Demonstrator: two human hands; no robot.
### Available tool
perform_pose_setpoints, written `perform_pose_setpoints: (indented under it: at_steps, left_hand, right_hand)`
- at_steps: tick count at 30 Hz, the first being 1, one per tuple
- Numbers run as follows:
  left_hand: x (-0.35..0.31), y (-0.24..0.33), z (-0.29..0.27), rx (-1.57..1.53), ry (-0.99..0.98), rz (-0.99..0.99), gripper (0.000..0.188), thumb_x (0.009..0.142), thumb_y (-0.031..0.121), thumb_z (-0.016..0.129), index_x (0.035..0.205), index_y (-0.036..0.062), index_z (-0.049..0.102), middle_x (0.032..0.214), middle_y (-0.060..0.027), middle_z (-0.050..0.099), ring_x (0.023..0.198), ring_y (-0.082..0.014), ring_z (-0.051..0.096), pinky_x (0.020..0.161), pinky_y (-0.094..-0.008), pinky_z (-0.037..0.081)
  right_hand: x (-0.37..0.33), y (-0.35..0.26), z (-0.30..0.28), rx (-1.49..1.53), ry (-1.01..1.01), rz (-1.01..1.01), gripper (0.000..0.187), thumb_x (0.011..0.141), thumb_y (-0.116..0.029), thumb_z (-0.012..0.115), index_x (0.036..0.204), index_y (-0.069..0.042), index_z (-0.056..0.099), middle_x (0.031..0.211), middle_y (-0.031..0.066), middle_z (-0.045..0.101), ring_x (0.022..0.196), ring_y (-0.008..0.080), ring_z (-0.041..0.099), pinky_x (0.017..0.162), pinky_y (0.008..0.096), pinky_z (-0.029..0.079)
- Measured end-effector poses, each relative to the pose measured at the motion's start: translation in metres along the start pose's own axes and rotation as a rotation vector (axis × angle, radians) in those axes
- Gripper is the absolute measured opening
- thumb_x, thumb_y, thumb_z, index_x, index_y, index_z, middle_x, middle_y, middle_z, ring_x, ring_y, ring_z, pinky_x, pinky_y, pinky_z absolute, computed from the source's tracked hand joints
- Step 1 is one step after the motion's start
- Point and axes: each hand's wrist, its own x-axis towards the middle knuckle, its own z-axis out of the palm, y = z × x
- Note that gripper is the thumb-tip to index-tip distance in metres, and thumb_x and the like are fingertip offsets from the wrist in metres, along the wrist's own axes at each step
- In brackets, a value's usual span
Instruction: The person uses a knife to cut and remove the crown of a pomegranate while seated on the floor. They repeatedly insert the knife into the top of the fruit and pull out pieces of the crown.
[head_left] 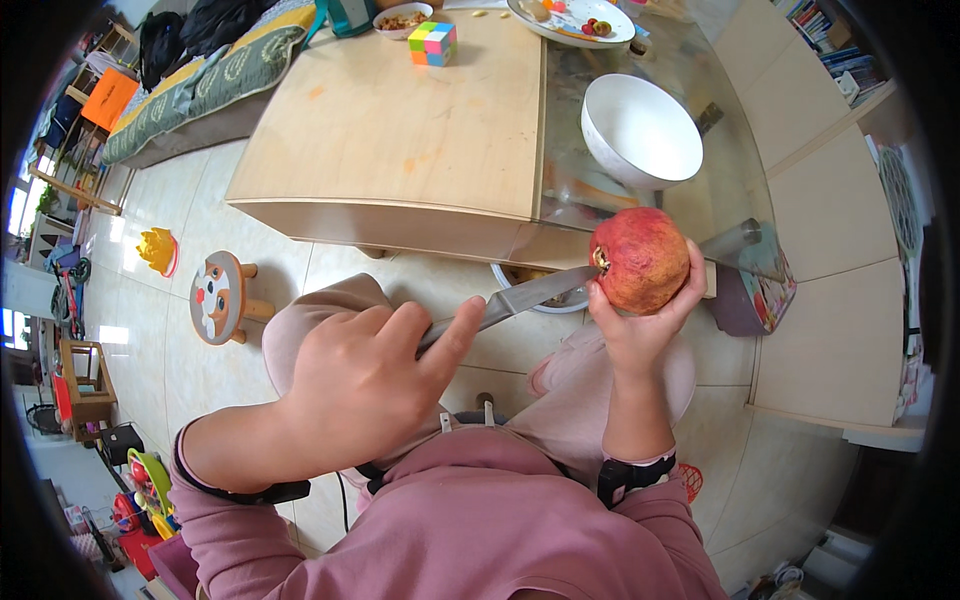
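A knife [530, 292] with a grey blade is gripped by its handle in my left hand [365, 370]. That hand's index finger stretches forward along the knife. The blade points right, and its tip meets the pomegranate [648, 258] beside the crown end. My right hand [642, 332] cups this whole, red-and-yellow fruit from below and the right. I cannot tell whether the tip has gone into the skin. Both hands are above my lap, in front of the table edge. Just beyond the pomegranate, a white bowl [640, 135] stands on the glass tabletop.
The wooden table [400, 140] bears a colourful puzzle cube [433, 45], a small bowl of food [403, 20] and a plate [560, 32] with fruit. A round container [510, 273] sits below the table edge. A small stool [222, 298] and yellow crown [157, 250] are left, cabinets [825, 200] right.
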Motion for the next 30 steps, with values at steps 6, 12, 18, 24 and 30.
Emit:
perform_pose_setpoints:
  at_steps: [6,12,18,24,30]
  left_hand:
    - [0.002,0.007,-0.002,0.056,-0.022,0.008,0.060,0.070,0.014,0.063,0.128,0.0048,0.069,0.072,-0.0016,0.046,0.055,-0.0134,0.050,0.044,-0.0289,0.039]
    - [0.001,0.012,0.002,0.073,-0.001,-0.028,0.058,0.071,0.014,0.063,0.127,0.0031,0.069,0.072,-0.0018,0.046,0.055,-0.0138,0.050,0.044,-0.0292,0.040]
    - [0.000,0.013,0.003,0.064,-0.009,-0.043,0.057,0.072,0.015,0.063,0.128,0.0033,0.069,0.072,-0.0018,0.047,0.055,-0.0142,0.050,0.044,-0.0291,0.040]
    - [0.000,0.015,0.006,0.078,0.001,-0.069,0.057,0.073,0.017,0.063,0.128,0.0047,0.069,0.073,-0.0018,0.047,0.056,-0.0144,0.051,0.045,-0.0295,0.041]
    - [-0.001,0.015,0.008,0.099,-0.002,-0.084,0.058,0.072,0.017,0.064,0.129,0.0058,0.068,0.073,-0.0013,0.048,0.057,-0.0143,0.051,0.046,-0.0293,0.042]
  right_hand:
    - [0.001,-0.002,0.000,-0.086,-0.004,-0.047,0.103,0.060,-0.013,0.092,0.145,-0.007,0.034,0.140,0.0180,0.044,0.129,0.0336,0.051,0.112,0.0471,0.041]
    - [0.002,-0.004,0.001,-0.147,0.006,-0.087,0.102,0.061,-0.015,0.092,0.144,-0.008,0.035,0.138,0.0192,0.044,0.129,0.0350,0.049,0.112,0.0493,0.040]
    - [0.001,-0.003,0.002,-0.138,0.016,-0.083,0.101,0.060,-0.016,0.092,0.144,-0.008,0.035,0.138,0.0190,0.044,0.130,0.0349,0.048,0.112,0.0496,0.039]
    - [-0.001,0.000,0.002,-0.128,-0.006,-0.057,0.101,0.060,-0.016,0.093,0.143,-0.008,0.036,0.138,0.0186,0.044,0.130,0.0344,0.048,0.113,0.0488,0.038]
    - [-0.004,0.003,0.005,-0.063,-0.013,0.009,0.102,0.060,-0.014,0.093,0.144,-0.008,0.036,0.138,0.0163,0.044,0.130,0.0319,0.048,0.113,0.0458,0.039]
